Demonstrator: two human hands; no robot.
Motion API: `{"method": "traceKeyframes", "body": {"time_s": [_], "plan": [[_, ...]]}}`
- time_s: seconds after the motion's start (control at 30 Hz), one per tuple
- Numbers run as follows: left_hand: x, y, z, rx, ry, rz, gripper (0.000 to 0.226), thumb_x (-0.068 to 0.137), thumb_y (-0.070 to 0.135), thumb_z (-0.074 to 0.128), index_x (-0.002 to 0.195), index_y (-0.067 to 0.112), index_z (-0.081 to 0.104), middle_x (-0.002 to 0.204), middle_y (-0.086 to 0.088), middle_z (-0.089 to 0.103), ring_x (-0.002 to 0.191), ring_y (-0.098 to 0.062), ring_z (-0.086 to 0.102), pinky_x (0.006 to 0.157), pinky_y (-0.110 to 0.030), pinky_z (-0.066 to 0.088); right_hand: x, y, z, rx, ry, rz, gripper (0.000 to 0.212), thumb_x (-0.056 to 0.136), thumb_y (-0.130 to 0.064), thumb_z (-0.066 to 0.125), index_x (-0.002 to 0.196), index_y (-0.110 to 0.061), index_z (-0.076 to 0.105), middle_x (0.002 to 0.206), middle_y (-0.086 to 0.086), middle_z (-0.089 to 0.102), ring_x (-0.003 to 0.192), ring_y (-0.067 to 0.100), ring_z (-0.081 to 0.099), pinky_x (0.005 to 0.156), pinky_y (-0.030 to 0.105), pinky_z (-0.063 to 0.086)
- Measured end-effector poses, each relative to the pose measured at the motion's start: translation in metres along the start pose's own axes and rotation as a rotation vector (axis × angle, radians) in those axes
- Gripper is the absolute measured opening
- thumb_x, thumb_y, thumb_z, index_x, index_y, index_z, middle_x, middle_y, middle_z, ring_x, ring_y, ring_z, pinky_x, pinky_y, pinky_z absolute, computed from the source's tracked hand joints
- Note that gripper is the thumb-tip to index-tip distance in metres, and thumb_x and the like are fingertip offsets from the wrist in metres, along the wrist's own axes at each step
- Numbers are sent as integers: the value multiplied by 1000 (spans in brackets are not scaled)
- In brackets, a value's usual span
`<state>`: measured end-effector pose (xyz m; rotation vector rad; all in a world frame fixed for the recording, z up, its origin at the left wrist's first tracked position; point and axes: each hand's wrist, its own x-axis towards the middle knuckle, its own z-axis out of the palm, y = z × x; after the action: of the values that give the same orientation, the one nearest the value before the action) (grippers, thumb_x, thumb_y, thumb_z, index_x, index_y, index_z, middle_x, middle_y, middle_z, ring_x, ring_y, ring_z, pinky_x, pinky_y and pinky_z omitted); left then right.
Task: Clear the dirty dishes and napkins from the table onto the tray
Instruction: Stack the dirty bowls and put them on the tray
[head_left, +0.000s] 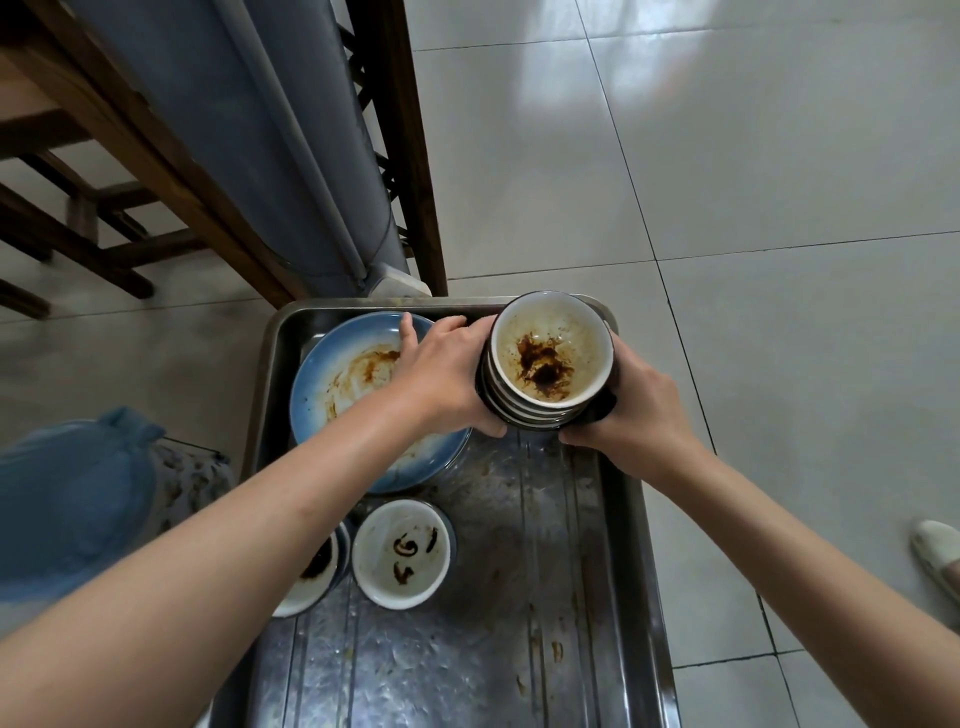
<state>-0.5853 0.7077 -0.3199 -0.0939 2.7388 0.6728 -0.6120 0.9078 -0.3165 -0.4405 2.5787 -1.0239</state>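
Note:
A stack of several dirty bowls (550, 364), dark outside and white inside with brown sauce in the top one, is over the far right corner of the metal tray (519, 597). My left hand (447, 374) grips the stack's left side and my right hand (634, 415) grips its right side. A large blue plate (332, 384) smeared with sauce lies at the tray's far left, partly under my left arm. Two small white dishes sit on the tray nearer to me: one in full view (402, 553), one (311, 577) half hidden by my left forearm.
The tray's near and right parts are bare, stained metal. A blue bag (67, 499) lines a bin left of the tray. A grey pillar (291, 145) and wooden furniture (104, 171) stand beyond it. White tiled floor lies to the right, with a white slipper (935, 561) at the edge.

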Motion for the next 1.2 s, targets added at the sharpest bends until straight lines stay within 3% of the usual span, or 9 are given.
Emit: {"method": "traceKeyframes", "body": {"time_s": [0.17,0.23,0.4,0.5,0.6,0.77,0.9,1.07,1.2], "plan": [[-8,-2,-11,18,-37,-64,130,55,43,85,150,29,-2,155,-3,24,145,-20,10,111,-55,-10,-6,-6,-13,-15,-16,12,107,56,-8,86,146,-17,29,130,1,57,120,18,51,90,20,39],[-16,-4,-22,26,-26,-84,123,58,43,84,150,29,4,153,-1,29,144,-21,14,112,-56,-5,-11,-11,-21,-30,2,20,105,57,-6,86,146,-16,30,136,3,53,125,20,49,97,25,37],[-55,0,-63,-102,86,-110,90,68,36,78,144,30,31,134,4,52,127,-21,42,110,-55,22,-31,-39,-42,-42,39,17,90,64,-9,84,141,-19,39,131,1,57,115,19,56,90,24,40],[-91,8,-97,-183,133,-107,77,71,30,78,138,31,41,125,4,58,116,-15,51,102,-38,38,-49,-70,-54,-44,35,-23,81,66,-14,84,137,-21,45,127,-2,59,112,16,57,87,20,39],[-132,20,-135,-191,172,-104,66,73,28,78,132,28,48,117,5,63,105,-7,53,87,-21,38,-68,-107,-66,-84,-3,-65,77,68,-18,82,136,-22,45,128,-3,57,114,14,53,87,17,33],[-213,38,-206,-181,246,-145,54,77,25,75,126,28,54,107,10,64,104,-11,57,93,-31,46,-103,-179,-87,-97,-68,-156,70,71,-20,80,134,-23,48,125,-5,57,113,12,50,89,21,38],[-282,37,-259,-145,285,-174,50,79,26,73,125,30,54,102,14,61,102,-8,56,90,-27,45,-130,-238,-99,-102,-115,-225,69,70,-20,81,131,-24,49,110,-16,52,100,-2,42,77,6,31],[-380,7,-305,-145,343,-275,47,79,29,73,122,35,54,99,18,58,100,-6,54,83,-25,43,-170,-318,-97,-164,-145,-305,71,69,-25,82,132,-23,49,123,-3,59,109,10,52,85,16,36],[-454,-31,-322,-217,373,-350,45,77,25,75,119,33,58,101,14,63,101,-9,56,88,-32,48,-203,-384,-73,-136,-185,-325,69,72,-23,80,133,-22,48,123,-3,60,115,15,53,95,27,39]]}}
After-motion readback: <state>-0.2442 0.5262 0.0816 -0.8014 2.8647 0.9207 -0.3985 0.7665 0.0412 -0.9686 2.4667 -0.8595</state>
